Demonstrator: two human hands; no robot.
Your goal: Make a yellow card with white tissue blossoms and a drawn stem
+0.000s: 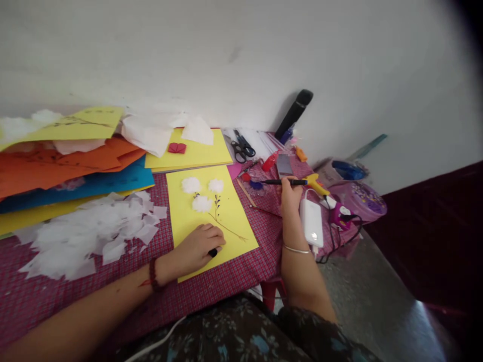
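A yellow sheet lies on the red checked tablecloth, with three white tissue flowers and drawn brown stems on it. My left hand rests on the sheet's lower edge with curled fingers closed on a small black pen cap. My right hand is off to the right of the sheet and grips a black pen, held level with its tip pointing left. A thin bangle circles the right wrist and a red thread the left.
White tissue scraps are heaped at left beside orange, blue and yellow sheets. Scissors, a phone, a yellow glue gun, a white power bank, a purple tin and a black bottle crowd the right end. Table edge at right.
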